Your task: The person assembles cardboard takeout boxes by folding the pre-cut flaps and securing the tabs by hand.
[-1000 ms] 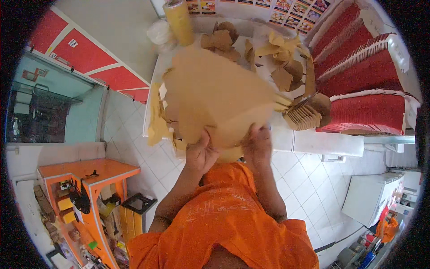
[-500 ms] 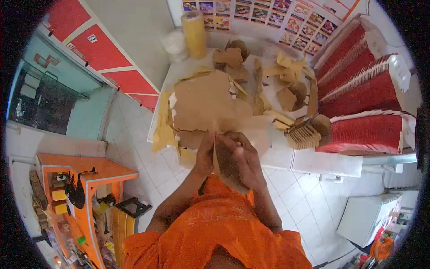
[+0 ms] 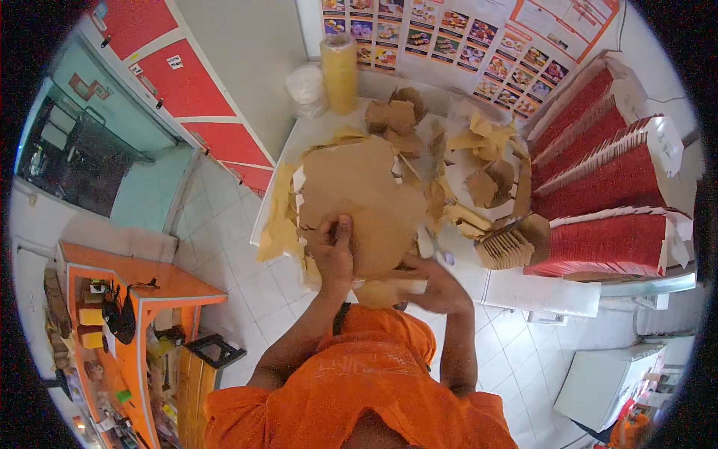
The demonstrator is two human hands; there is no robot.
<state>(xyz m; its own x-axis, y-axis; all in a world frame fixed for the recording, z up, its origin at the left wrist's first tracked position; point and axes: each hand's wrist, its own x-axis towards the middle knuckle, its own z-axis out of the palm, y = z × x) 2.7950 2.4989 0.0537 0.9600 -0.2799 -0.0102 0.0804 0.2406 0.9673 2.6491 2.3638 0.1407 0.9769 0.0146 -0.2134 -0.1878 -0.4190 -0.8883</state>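
A stack of flat brown cardboard sheets [image 3: 351,176] with ragged edges lies on the white table in front of me. Over its near left part is my left hand [image 3: 333,254], thumb up and fingers curled in; whether something small is between them is hidden. At the stack's near right corner, my right hand [image 3: 443,288] is blurred by motion. Its fingers close on the end of a narrow brown cardboard piece [image 3: 378,292] that lies along the near edge of the stack, close to my orange shirt.
Torn cardboard scraps [image 3: 490,183] and yellowish paper [image 3: 486,138] litter the table's right half. Tall stacks of red folded cartons [image 3: 606,168] stand at the right. A roll of yellowish film [image 3: 340,75] and a white bundle [image 3: 305,86] are at the back. An orange shelf unit [image 3: 142,277] stands lower left.
My hands have come apart. The left has gone slightly left over the stack, the right down and right. The cardboard piece they held between them has dropped to the near edge.
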